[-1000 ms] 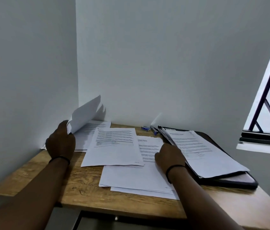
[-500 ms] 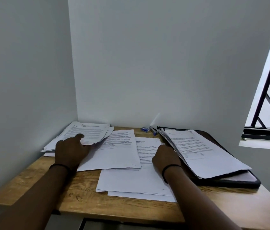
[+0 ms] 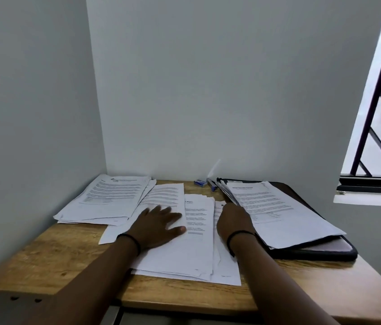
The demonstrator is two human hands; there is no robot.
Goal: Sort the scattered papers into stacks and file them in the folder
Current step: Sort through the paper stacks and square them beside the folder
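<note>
From the head view I count three paper piles on the desk (image 3: pixel 44 259): far-left pile (image 3: pixel 105 200), middle pile (image 3: pixel 192 249), and a right pile (image 3: pixel 281 214) on the black folder (image 3: pixel 325 250). My left hand (image 3: pixel 156 226) lies flat, fingers spread, on the middle pile. I cannot tell my right hand's (image 3: pixel 234 221) grip. Two blue items (image 3: pixel 200 182) sit far back.

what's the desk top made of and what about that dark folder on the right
Desk top: looks like wood or wood-look laminate, matte, with visible tan grain. Dark folder: probably soft plastic or faux leather, given its rounded padded edge and slight sheen; can't tell which.
</note>
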